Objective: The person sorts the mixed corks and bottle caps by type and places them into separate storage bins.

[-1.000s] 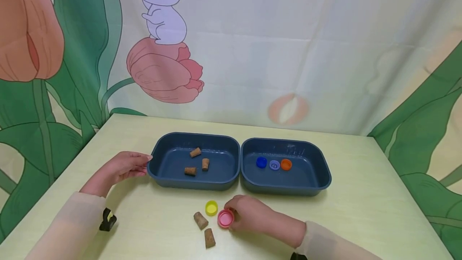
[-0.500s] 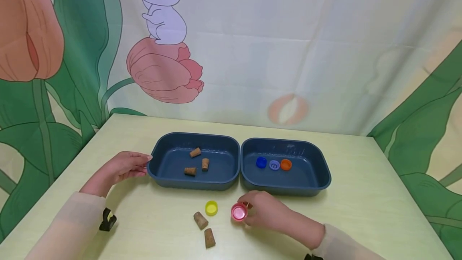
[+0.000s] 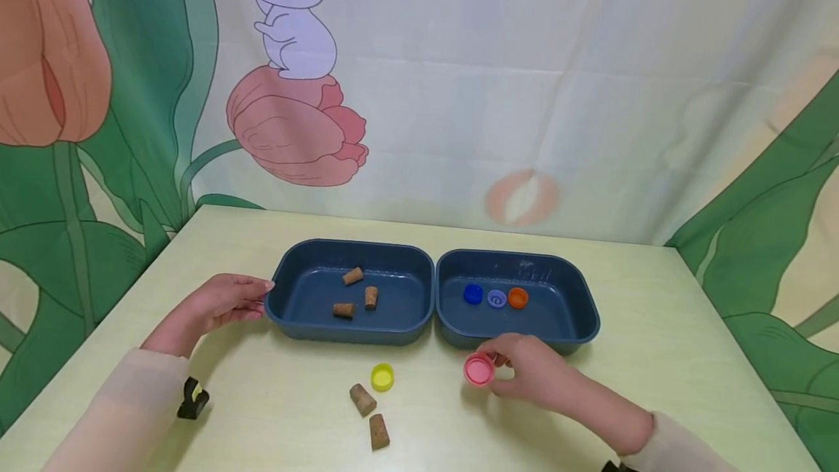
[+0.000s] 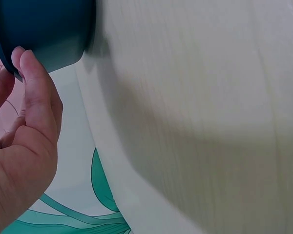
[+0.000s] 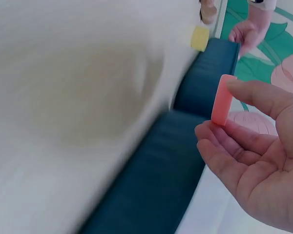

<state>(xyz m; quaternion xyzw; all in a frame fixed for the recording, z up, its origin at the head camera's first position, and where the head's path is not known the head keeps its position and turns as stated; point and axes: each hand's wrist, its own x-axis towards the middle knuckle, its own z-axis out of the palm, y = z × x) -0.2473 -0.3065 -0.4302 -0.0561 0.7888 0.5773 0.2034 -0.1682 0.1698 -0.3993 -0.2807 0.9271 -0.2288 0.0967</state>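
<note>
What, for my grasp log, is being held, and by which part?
A pink cap, pinched by its outer edge in the right grip. The left grip touches the rim of the left tray; whether it holds on is unclear.

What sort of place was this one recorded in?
Probably an indoor tabletop recording corner, though the wider room isn't visible: a pale table stands against a printed fabric backdrop, with two dark blue trays sitting on it.

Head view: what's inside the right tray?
A blue cap, a purple cap and an orange cap lie in the right tray. The inner face of its near wall is hidden; anything tight against it can't be seen.
</note>
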